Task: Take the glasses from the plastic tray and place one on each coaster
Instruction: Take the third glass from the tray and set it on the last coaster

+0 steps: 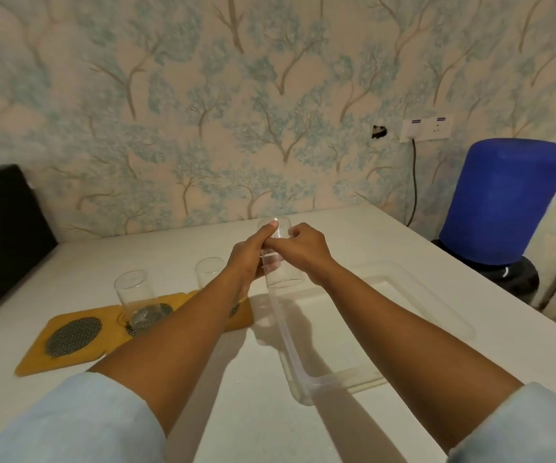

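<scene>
A home room: tree-patterned wallpaper [236, 95] fills the upper frame, with a covered water dispenser [500, 208] at right.

White counter [203, 396] against the wall; yellow coasters [69, 349] toward its left edge, clear plastic tray [290, 342] toward its right edge.

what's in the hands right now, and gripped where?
A clear glass, held by both hands above the near edge of the plastic tray. The left hand wraps its side with the thumb up the wall; the right hand grips the opposite side.
</scene>
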